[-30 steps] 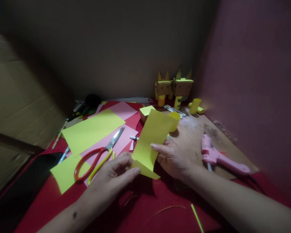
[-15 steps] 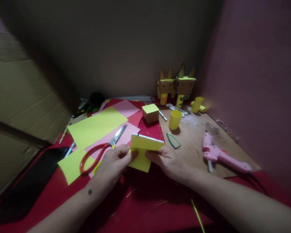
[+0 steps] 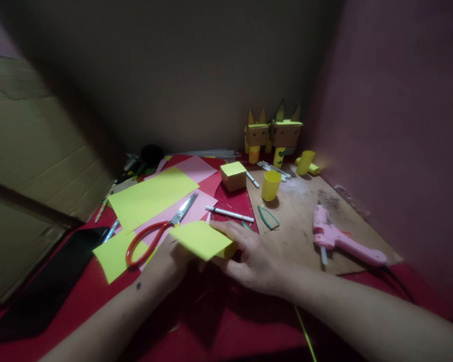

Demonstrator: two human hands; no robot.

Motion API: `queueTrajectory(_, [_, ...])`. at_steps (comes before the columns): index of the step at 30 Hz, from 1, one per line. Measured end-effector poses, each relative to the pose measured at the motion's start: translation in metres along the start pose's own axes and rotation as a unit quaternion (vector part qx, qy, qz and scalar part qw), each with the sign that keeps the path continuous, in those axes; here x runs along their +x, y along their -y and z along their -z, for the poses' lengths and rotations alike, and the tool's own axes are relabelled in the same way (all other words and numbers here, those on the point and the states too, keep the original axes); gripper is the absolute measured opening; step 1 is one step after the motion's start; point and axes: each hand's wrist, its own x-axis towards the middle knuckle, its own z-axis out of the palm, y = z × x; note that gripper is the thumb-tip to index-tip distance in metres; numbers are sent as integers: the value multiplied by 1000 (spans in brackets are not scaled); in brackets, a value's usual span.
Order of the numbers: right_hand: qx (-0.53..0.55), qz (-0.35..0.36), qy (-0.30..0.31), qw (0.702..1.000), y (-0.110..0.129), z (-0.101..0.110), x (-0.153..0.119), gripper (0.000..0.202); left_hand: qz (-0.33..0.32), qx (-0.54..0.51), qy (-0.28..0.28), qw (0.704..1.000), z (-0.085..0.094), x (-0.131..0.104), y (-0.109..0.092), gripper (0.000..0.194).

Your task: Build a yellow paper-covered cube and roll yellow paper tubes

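Observation:
A folded piece of yellow paper (image 3: pixel 202 239) is held between my two hands above the red cloth. My left hand (image 3: pixel 175 259) grips it from the left and beneath; the paper hides most of those fingers. From the right, my right hand (image 3: pixel 249 251) closes on the paper's curled edge with fingers and thumb. Just beyond the paper lies a white marker pen (image 3: pixel 230 214). Red-handled scissors (image 3: pixel 162 231) rest with blades half closed on pink and yellow sheets, left of my hands. A green-edged leaf-shaped cutout (image 3: pixel 268 217) lies beyond my right hand.
A pink glue gun (image 3: pixel 340 239) lies on the brown board (image 3: pixel 298 226) with a yellow paper cylinder (image 3: pixel 271 185). Behind my hands stands a small cardboard box (image 3: pixel 233 178). Two box-headed figures (image 3: pixel 286 133) stand near the wall. A large yellow sheet (image 3: pixel 154 196) lies left.
The yellow paper has tilted flatter and moved left and slightly down, uncovering the white marker pen behind it. My right hand has shifted from a thumb pinch to curl round the paper's right edge.

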Motion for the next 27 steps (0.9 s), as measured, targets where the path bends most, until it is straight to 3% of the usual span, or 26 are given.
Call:
queueTrajectory(3, [90, -82, -21, 992, 8, 2, 4, 34, 28, -12, 46, 998, -2, 0, -7, 56])
queueTrajectory(6, [222, -132, -16, 966, 10, 1, 7, 14, 66, -80, 67, 992, -3, 0, -8, 61])
queueTrajectory(8, [288, -157, -24, 944, 10, 0, 9, 13, 73, -113, 51, 990, -1, 1, -8, 58])
queueTrajectory(12, [363, -206, -38, 908, 8, 2, 11, 24, 67, -119, -30, 990, 8, 0, -8, 24])
queueTrajectory(13, [382, -209, -38, 900, 7, 3, 11, 25, 61, -117, -40, 990, 10, 0, -9, 24])
queueTrajectory(16, [441, -201, -19, 874, 5, 4, 11, 27, 32, -99, -20, 994, 14, 0, -9, 32])
queueTrajectory(23, [512, -219, 43, 830, 1, 2, 12, 34, -145, 15, -88, 985, 12, -1, -9, 4])
queueTrajectory(27, [511, -239, 69, 823, 1, 4, 11, 33, -171, 48, -64, 982, 14, -3, -8, 8])
